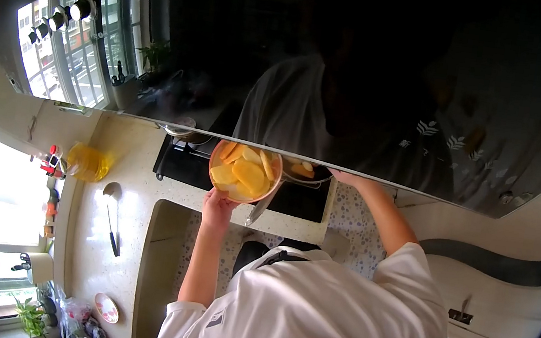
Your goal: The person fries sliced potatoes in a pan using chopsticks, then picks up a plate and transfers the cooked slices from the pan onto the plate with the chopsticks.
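Observation:
My left hand grips the near rim of a round bowl, fingers closed on it. Thick yellow slices that look like potato fill the bowl, which is tilted toward the camera over the stove. To its right, a pan with a few more yellow slices is partly covered by the bowl and the hood edge. A metal handle sticks out toward me from under the bowl. My right hand is at the pan's right side; the hood edge hides its fingers, so its grip cannot be made out.
The dark range hood overhangs the black stove. On the left counter are an oil bottle, a ladle, a small plate and bagged produce. A lidded pot stands behind.

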The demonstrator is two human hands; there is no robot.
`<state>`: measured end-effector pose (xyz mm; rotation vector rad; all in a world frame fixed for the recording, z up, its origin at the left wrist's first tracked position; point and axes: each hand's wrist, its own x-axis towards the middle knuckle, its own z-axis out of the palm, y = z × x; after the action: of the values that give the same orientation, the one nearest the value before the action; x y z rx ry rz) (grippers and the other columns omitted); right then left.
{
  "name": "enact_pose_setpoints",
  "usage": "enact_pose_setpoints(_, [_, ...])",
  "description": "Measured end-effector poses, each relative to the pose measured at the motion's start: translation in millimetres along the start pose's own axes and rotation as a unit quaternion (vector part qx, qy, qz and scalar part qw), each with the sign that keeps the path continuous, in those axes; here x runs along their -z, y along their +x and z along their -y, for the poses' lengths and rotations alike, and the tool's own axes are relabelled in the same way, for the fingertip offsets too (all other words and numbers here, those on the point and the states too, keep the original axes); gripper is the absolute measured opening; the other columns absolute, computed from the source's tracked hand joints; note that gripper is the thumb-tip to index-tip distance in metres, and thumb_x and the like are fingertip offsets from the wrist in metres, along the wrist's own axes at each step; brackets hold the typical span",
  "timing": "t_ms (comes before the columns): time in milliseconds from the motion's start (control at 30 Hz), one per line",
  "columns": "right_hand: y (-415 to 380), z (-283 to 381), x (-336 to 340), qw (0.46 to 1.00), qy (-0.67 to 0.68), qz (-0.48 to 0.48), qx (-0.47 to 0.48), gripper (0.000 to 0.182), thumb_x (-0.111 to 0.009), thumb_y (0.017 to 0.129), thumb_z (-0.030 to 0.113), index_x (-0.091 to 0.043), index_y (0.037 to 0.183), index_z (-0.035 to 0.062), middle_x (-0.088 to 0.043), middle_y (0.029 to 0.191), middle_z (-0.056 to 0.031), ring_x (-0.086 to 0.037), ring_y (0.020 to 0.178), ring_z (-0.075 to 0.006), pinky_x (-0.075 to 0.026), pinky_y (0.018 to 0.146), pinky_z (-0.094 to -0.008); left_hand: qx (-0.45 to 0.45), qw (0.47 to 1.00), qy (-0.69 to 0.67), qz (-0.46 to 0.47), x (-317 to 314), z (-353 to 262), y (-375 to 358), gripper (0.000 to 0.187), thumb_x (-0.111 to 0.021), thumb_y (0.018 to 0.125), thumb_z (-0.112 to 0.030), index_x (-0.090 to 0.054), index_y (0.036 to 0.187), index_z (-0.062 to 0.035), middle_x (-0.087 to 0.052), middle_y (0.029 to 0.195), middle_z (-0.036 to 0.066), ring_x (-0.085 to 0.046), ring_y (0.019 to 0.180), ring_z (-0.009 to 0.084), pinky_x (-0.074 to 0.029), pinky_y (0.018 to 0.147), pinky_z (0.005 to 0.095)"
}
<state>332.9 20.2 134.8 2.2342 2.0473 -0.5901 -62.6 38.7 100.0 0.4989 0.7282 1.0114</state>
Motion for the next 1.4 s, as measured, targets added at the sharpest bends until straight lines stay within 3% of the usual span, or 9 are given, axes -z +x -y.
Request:
enact_pose_setpoints(133, [9, 5, -13, 1.000, 0.004, -0.003, 0.029, 0.032, -0.056, 0.096, 0.032, -0.068, 0.101, 0.0027, -0.069, 0.086, -0.0126, -0.064, 0.078, -0.0296, -0.052, 0.071, -0.0415, 0.000, 1.000, -0.007, 0.005, -1, 0, 0, 0.036, -0.048, 0.089, -0.012, -0.057, 0.119, 0.0068, -0.067, 0.115, 0.018, -0.068, 0.104, 0.0282, -0.055, 0.094, 0.0402])
enact_pose_setpoints(267, [27, -9, -25, 0.989, 0.084, -0.126, 0.005, 0.034, -0.055, 0.096, 0.033, -0.067, 0.104, 0.0021, -0.069, 0.084, -0.0137, -0.064, 0.077, -0.0315, -0.052, 0.071, -0.0429, 0.003, 1.000, -0.026, 0.008, 5, 0, 2, 0.031, -0.050, 0.093, -0.012, -0.057, 0.118, 0.0060, -0.067, 0.113, 0.018, -0.068, 0.102, 0.0282, -0.055, 0.093, 0.0426])
enact_pose_setpoints(433, [43, -44, -31, 0.912, 0.238, -0.325, -0.079, 0.036, -0.053, 0.097, 0.034, -0.066, 0.106, 0.0013, -0.070, 0.082, -0.0151, -0.065, 0.076, -0.0339, -0.052, 0.069, -0.0447, 0.002, 0.999, -0.034, 0.009, 6, -1, 1, 0.028, -0.051, 0.095, -0.012, -0.058, 0.117, 0.0048, -0.068, 0.112, 0.017, -0.068, 0.101, 0.0282, -0.055, 0.092, 0.0441])
enact_pose_setpoints(667, [43, -82, -34, 0.800, 0.377, -0.435, -0.170, 0.039, -0.051, 0.098, 0.035, -0.064, 0.110, 0.0002, -0.071, 0.080, -0.0170, -0.067, 0.074, -0.0372, -0.052, 0.068, -0.0471, 0.006, 1.000, -0.026, 0.011, 4, -3, 1, 0.028, -0.050, 0.096, -0.013, -0.058, 0.115, 0.0053, -0.067, 0.112, 0.017, -0.068, 0.102, 0.0287, -0.054, 0.094, 0.0449])
enact_pose_setpoints(900, [39, -87, -55, 0.786, 0.408, -0.424, -0.192, 0.042, -0.048, 0.099, 0.036, -0.062, 0.114, -0.0009, -0.071, 0.077, -0.0190, -0.068, 0.072, -0.0406, -0.052, 0.066, -0.0496, 0.016, 0.999, -0.034, 0.016, 11, -1, 8, 0.028, -0.050, 0.097, -0.013, -0.059, 0.115, 0.0053, -0.067, 0.113, 0.017, -0.068, 0.103, 0.0286, -0.053, 0.095, 0.0459])
enact_pose_setpoints(1000, [34, -86, -65, 0.819, 0.390, -0.399, -0.134, 0.048, -0.047, 0.099, 0.040, -0.059, 0.119, -0.0017, -0.072, 0.087, -0.0193, -0.070, 0.079, -0.0335, -0.053, 0.073, -0.0467, 0.018, 0.999, -0.036, 0.016, 10, -1, 9, 0.028, -0.050, 0.097, -0.014, -0.059, 0.115, 0.0052, -0.067, 0.113, 0.017, -0.068, 0.103, 0.0284, -0.053, 0.095, 0.0460])
enact_pose_setpoints(1200, [25, -53, -106, 0.725, 0.549, -0.360, -0.206, 0.029, -0.052, 0.098, 0.021, -0.067, 0.091, -0.0032, -0.070, 0.086, -0.0149, -0.068, 0.066, -0.0260, -0.057, 0.060, -0.0348, 0.010, 0.999, -0.036, 0.024, 12, 1, 12, 0.029, -0.051, 0.099, -0.017, -0.059, 0.116, 0.0046, -0.067, 0.113, 0.016, -0.068, 0.102, 0.0276, -0.055, 0.092, 0.0443])
enact_pose_setpoints(1333, [46, -61, -146, 0.721, 0.467, -0.464, -0.216, 0.029, -0.047, 0.099, 0.018, -0.060, 0.088, -0.0055, -0.067, 0.074, -0.0146, -0.066, 0.055, -0.0228, -0.055, 0.051, -0.0326, 0.015, 0.999, -0.039, 0.021, 15, 2, 15, 0.030, -0.051, 0.100, -0.020, -0.058, 0.117, 0.0041, -0.068, 0.113, 0.015, -0.068, 0.101, 0.0270, -0.056, 0.091, 0.0434])
enact_pose_setpoints(1400, [16, -12, -90, 0.689, 0.578, -0.353, -0.258, 0.027, -0.048, 0.100, 0.018, -0.058, 0.092, -0.0060, -0.066, 0.071, -0.0138, -0.066, 0.055, -0.0227, -0.055, 0.050, -0.0314, 0.016, 0.999, -0.031, 0.023, 13, 1, 15, 0.031, -0.051, 0.100, -0.020, -0.058, 0.117, 0.0040, -0.068, 0.112, 0.015, -0.068, 0.100, 0.0268, -0.055, 0.091, 0.0434])
